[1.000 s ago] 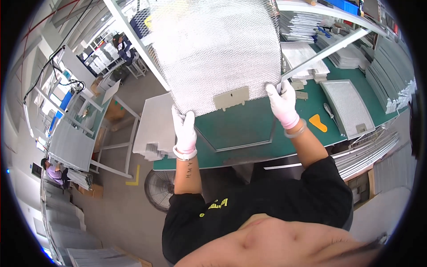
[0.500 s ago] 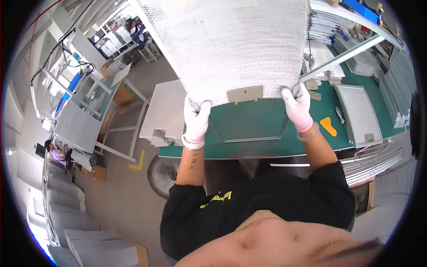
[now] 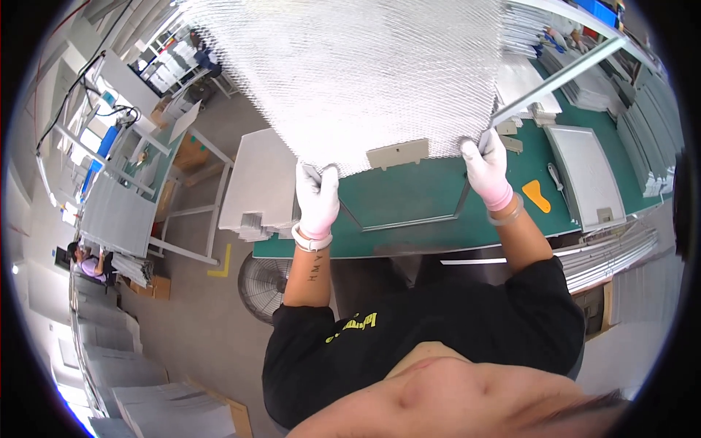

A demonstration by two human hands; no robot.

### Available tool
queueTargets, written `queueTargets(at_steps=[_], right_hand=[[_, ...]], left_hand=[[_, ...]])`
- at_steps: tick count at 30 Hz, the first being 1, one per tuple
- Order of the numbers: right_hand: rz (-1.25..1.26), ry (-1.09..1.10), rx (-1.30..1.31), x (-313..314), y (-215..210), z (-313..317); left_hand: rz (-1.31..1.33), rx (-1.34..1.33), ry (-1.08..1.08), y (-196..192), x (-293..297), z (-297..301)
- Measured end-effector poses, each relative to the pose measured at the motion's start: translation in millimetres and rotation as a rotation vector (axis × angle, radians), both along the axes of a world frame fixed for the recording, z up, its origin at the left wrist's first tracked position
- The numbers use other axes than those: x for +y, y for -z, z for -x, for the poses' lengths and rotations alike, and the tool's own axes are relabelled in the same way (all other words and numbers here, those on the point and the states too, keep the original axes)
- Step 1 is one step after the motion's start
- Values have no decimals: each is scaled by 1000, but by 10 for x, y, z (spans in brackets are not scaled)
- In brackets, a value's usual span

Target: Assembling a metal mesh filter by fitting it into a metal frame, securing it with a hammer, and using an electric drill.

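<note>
A large sheet of silvery metal mesh [image 3: 365, 80] hangs raised over the green worktable [image 3: 350, 244], its far part cut off by the top of the view. With thumb and fingers, my left hand [image 3: 318, 201], in a white glove, pinches its near left corner. My right hand [image 3: 487, 171], gloved alike, grips the near right corner. A grey strip shows at each grip. Between my hands, a beige plate with small tabs [image 3: 398, 154] sits at the mesh's near edge. Below lies a thin metal frame [image 3: 409, 223], its far part hidden by the sheet.
To the right lie an orange scraper [image 3: 537, 196], a white-handled tool [image 3: 556, 177] and a framed filter panel [image 3: 588, 175]. A stack of pale panels [image 3: 255, 182] stands left of the table, above a floor fan [image 3: 264, 288]. Two people are at far left.
The view has shifted slightly, and the mesh reaches a little further left in it. Both hands keep their hold on its near corners.
</note>
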State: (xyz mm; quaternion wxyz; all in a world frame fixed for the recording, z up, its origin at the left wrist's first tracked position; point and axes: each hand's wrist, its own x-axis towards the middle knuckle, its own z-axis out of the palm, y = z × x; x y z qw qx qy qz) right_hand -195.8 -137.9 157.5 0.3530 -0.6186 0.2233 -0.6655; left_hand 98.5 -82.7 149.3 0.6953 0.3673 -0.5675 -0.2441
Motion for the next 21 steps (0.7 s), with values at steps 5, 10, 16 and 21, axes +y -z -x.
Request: queueTargets(at_steps=[5,10,16,21], right_hand=[[-38,-112,-18,-142,141,31],[-76,-18,123,-142,512,158],[-77,-221,543,-157,234,464],[-140,-52,174,-127,-344,242]], left_hand=[[139,42,-17,108,-73,98],[-61,-48,4,715,-18,-87],[-243,-294,155,435,81,-273],[-67,106,219,-249,5,-158]])
